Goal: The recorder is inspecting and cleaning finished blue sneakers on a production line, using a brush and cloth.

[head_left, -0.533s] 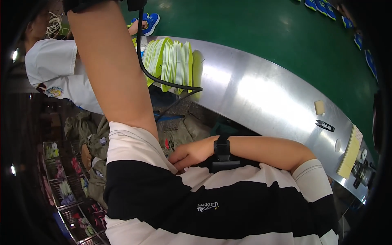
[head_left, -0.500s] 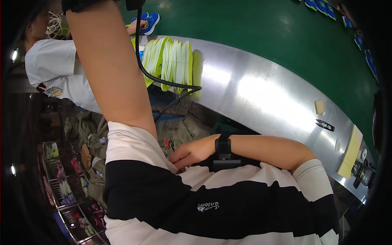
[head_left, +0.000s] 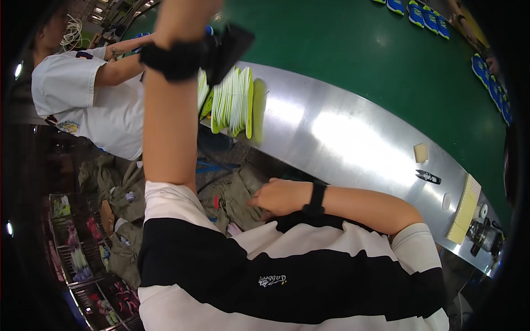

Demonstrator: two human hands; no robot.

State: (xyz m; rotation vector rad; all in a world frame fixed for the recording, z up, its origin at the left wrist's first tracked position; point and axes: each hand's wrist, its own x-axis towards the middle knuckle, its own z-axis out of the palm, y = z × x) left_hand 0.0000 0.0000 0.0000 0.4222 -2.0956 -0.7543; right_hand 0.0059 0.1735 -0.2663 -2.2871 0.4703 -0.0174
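My left arm reaches across to the far edge, a black strap with a dark block at its wrist. Smeared by motion and cut off at the top, my left hand does not show its fingers or anything in them. Below it, a row of lime-and-white insoles stands on edge on the metal table. My right hand hangs in front of my striped shirt, short of the table's near edge. Its fingers are loosely bent and apart, with nothing seen in them. A black band circles that wrist.
Blue shoes sit on the green surface. On the table's right lie a beige block, black thread snips, a yellow pad and a glass jar. A co-worker stands left, above a wire rack.
My left arm has swung a little right and drawn back, bringing its wrist and blurred hand into view. My right hand has moved up and right, away from my shirt.
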